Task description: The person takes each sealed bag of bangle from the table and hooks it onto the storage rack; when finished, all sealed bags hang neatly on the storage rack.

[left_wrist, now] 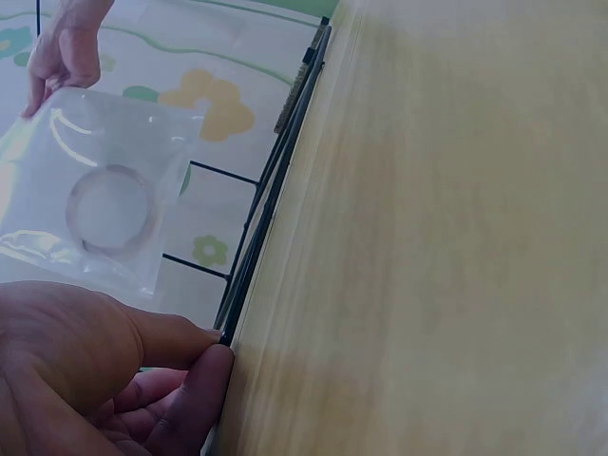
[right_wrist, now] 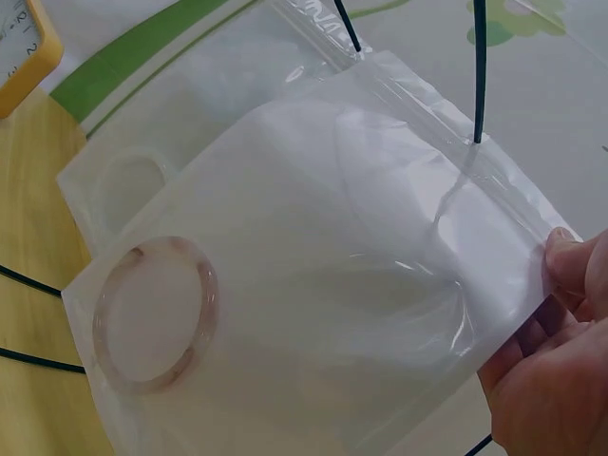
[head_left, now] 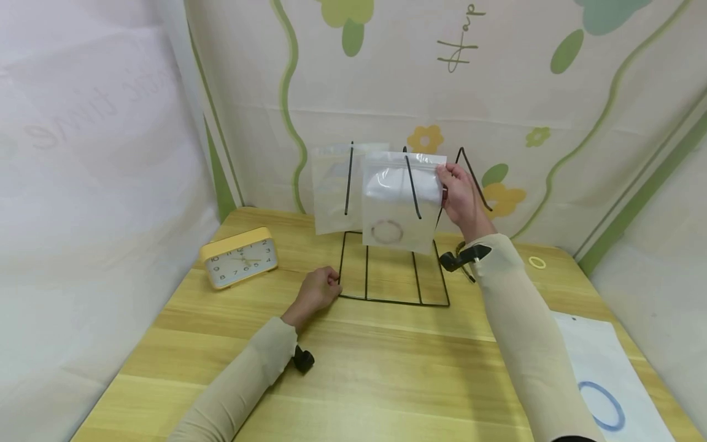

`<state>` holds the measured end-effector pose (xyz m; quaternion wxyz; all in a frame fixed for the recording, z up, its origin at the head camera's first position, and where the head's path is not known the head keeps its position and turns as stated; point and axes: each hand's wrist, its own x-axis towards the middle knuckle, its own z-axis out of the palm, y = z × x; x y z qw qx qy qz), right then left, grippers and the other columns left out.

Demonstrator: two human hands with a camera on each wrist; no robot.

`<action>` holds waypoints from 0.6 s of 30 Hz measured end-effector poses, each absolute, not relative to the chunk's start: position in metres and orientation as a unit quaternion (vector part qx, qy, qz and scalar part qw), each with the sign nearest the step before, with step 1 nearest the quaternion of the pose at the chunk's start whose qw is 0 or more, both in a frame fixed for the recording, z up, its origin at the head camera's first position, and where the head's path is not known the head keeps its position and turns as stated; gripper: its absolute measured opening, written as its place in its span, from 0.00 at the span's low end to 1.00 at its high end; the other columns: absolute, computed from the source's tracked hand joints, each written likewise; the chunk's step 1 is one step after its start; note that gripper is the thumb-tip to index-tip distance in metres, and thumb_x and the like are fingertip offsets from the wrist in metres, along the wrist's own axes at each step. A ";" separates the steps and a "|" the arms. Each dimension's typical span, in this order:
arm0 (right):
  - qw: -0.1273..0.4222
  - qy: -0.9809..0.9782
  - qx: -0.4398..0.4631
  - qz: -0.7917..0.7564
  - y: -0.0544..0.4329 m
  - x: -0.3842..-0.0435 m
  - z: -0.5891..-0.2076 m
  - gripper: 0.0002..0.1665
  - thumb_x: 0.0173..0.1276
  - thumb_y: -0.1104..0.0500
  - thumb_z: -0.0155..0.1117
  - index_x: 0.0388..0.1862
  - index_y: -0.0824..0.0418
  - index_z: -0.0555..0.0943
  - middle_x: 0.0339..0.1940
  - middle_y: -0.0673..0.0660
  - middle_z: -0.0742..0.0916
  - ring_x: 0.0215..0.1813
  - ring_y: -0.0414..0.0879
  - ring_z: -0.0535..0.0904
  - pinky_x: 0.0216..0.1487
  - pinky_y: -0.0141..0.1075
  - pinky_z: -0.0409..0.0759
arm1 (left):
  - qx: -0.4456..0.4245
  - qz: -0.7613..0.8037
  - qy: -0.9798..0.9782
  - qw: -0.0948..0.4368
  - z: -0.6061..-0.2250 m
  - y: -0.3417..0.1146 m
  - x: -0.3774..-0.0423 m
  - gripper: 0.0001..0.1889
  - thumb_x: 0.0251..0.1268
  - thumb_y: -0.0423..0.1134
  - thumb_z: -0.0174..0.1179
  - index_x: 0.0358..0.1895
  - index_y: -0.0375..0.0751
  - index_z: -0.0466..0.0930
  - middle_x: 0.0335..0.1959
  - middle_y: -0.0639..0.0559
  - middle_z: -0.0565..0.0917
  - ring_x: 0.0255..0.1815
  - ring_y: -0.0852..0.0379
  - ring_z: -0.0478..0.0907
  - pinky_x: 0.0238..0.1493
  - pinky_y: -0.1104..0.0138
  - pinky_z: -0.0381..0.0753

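My right hand [head_left: 461, 199] pinches the top right edge of a clear zip bag [head_left: 383, 205], thumb in front. Inside the bag, low down, a pale pinkish-brown bangle [right_wrist: 103, 332] shows through the plastic. The bag is up at the middle hook of a black wire rack [head_left: 394, 301], and that hook's rod crosses its front. A second clear bag [head_left: 331, 196] hangs at the left hook, partly hidden, with a pale ring shape inside. Down at the table, thumb and finger of my left hand [head_left: 317, 290] pinch the front left corner of the rack's base.
A yellow clock [head_left: 241, 264] stands left of the rack. To the right lie a small yellow ring [head_left: 537, 263] and a white sheet [head_left: 585, 344] bearing a blue ring. A thin dark loop [head_left: 470, 275] is partly hidden by my right wrist. Patterned fabric walls surround the table.
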<state>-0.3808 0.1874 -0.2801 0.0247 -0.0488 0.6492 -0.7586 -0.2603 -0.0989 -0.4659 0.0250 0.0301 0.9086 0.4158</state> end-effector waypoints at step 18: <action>-0.027 0.662 0.005 -0.749 0.190 -0.396 -0.279 0.12 0.75 0.50 0.56 0.50 0.54 0.75 0.46 0.55 0.79 0.32 0.45 0.82 0.31 0.35 0.80 | 0.034 0.416 0.908 0.029 -0.467 -0.092 -0.260 0.15 0.62 0.31 0.62 0.51 0.32 0.80 0.29 0.51 0.80 0.27 0.59 0.74 0.32 0.68 0.75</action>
